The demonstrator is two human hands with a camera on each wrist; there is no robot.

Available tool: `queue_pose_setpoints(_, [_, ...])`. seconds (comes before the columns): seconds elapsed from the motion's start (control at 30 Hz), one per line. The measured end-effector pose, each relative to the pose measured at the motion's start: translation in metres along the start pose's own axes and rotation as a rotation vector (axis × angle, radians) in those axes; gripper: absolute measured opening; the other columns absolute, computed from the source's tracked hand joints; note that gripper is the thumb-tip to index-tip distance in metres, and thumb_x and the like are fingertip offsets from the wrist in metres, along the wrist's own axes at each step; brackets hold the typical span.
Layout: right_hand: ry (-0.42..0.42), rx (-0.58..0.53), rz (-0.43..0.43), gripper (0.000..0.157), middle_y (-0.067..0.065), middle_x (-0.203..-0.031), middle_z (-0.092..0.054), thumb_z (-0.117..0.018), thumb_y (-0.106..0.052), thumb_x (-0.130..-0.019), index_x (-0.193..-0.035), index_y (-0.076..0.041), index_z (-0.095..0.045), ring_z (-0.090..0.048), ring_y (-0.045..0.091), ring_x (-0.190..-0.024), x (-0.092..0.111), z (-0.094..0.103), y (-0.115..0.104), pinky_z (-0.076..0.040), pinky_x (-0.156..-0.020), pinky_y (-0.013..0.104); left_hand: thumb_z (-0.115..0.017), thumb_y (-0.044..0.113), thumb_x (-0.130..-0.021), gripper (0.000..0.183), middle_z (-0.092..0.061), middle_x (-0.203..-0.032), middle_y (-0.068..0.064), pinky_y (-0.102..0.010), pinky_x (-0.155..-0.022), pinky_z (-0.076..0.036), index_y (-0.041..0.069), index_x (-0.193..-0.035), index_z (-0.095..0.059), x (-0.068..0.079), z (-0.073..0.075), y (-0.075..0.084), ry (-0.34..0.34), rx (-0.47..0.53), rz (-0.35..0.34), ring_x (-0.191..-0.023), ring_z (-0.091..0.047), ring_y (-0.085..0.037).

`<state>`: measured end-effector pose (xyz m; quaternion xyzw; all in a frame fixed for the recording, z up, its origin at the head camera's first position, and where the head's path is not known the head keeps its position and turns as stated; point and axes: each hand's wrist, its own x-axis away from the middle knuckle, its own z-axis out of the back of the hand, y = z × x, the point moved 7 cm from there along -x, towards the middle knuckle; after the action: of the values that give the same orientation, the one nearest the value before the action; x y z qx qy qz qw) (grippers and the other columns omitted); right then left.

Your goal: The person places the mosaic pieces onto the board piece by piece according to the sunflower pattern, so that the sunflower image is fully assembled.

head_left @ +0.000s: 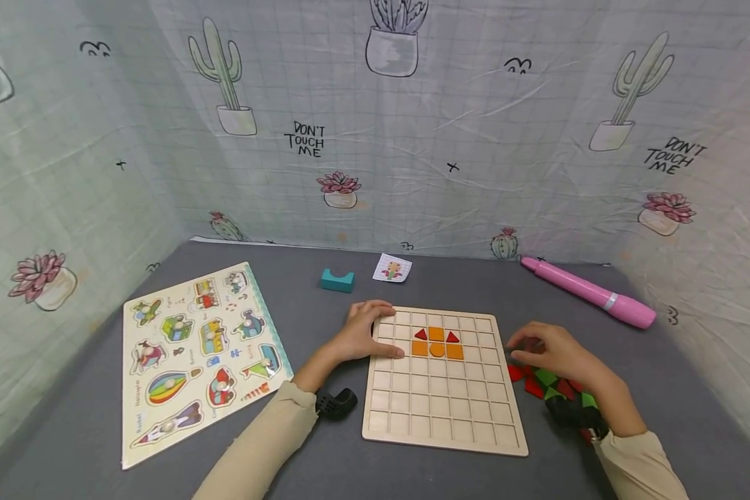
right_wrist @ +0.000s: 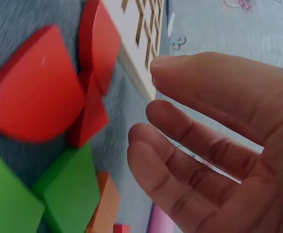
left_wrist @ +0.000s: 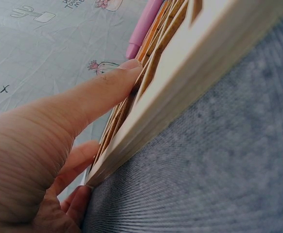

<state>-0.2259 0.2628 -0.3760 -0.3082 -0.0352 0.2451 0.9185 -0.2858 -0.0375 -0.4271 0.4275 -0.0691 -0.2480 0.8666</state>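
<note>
A pale wooden grid board point(head_left: 437, 399) lies flat on the table. My left hand point(head_left: 361, 335) rests at its upper left, thumb point(left_wrist: 124, 73) laid on the top and the other fingers along the edge. Near the board's top sit orange squares point(head_left: 436, 333), an orange circle point(head_left: 437, 349) and two red triangles point(head_left: 421, 334). Beyond the right edge, my right hand point(head_left: 556, 353) hovers over loose pieces, fingers loosely bent and holding nothing. Among these are a red rounded piece point(right_wrist: 37, 87) and green pieces point(right_wrist: 73, 189); the hand hides some of them in the head view.
At left lies a picture puzzle board point(head_left: 190, 390) with vehicle pieces. Behind the grid board are a teal notched block point(head_left: 337, 281) and a small picture card point(head_left: 392, 268). A long pink stick with a wider end point(head_left: 590, 292) lies back right. Printed cloth point(head_left: 412, 194) hangs around the table.
</note>
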Motion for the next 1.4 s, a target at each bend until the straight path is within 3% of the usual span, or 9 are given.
queue_pose_setpoints(0.2, [0.031,0.054,0.011,0.012,0.002,-0.093,-0.063,-0.074,-0.008,-0.085,-0.096,-0.005,-0.07,-0.051,0.001,-0.072,0.007,0.006,0.011,-0.047,-0.065,0.026,-0.088,0.027,-0.07,0.075,-0.042,-0.145,-0.011,-0.053,-0.106,-0.026,0.004,-0.133,-0.056,0.001,-0.001,0.0,0.003,0.007,0.012,-0.133,-0.023,-0.033])
queue_pose_setpoints(0.37, [-0.002,0.074,-0.022,0.016,0.002,-0.09,-0.061,-0.076,-0.008,-0.082,-0.096,-0.004,-0.07,-0.048,-0.001,-0.071,0.012,0.009,0.02,-0.044,-0.061,0.025,-0.088,0.027,-0.07,0.075,-0.042,-0.145,-0.011,-0.053,-0.106,-0.026,0.003,-0.133,-0.056,0.001,-0.001,0.001,0.007,0.003,0.008,-0.132,-0.023,-0.033])
queue_pose_setpoints(0.77, [0.003,0.129,-0.071,0.017,0.002,-0.092,-0.061,-0.078,-0.005,-0.08,-0.095,-0.004,-0.071,-0.053,0.012,-0.075,0.013,0.008,0.027,-0.045,-0.064,0.027,-0.088,0.028,-0.07,0.075,-0.042,-0.145,-0.01,-0.051,-0.106,-0.027,0.004,-0.133,-0.056,0.0,0.0,0.0,0.004,0.001,0.012,-0.131,-0.024,-0.032])
queue_pose_setpoints(0.93, [0.021,0.117,-0.079,0.017,0.006,-0.092,-0.061,-0.078,-0.003,-0.079,-0.094,-0.003,-0.071,-0.057,0.014,-0.075,0.011,0.005,0.028,-0.05,-0.064,0.025,-0.089,0.028,-0.07,0.075,-0.043,-0.145,-0.01,-0.05,-0.105,-0.027,0.004,-0.133,-0.056,0.0,-0.001,0.0,0.002,0.002,0.008,-0.13,-0.024,-0.032])
queue_pose_setpoints(1.4, [0.01,0.072,-0.105,0.017,0.004,-0.087,-0.063,-0.077,-0.004,-0.08,-0.096,-0.001,-0.071,-0.058,0.009,-0.072,0.006,0.002,0.024,-0.049,-0.063,0.025,-0.088,0.027,-0.071,0.074,-0.042,-0.145,-0.011,-0.052,-0.106,-0.026,0.004,-0.134,-0.056,0.0,0.0,0.0,-0.003,0.005,0.011,-0.132,-0.022,-0.033])
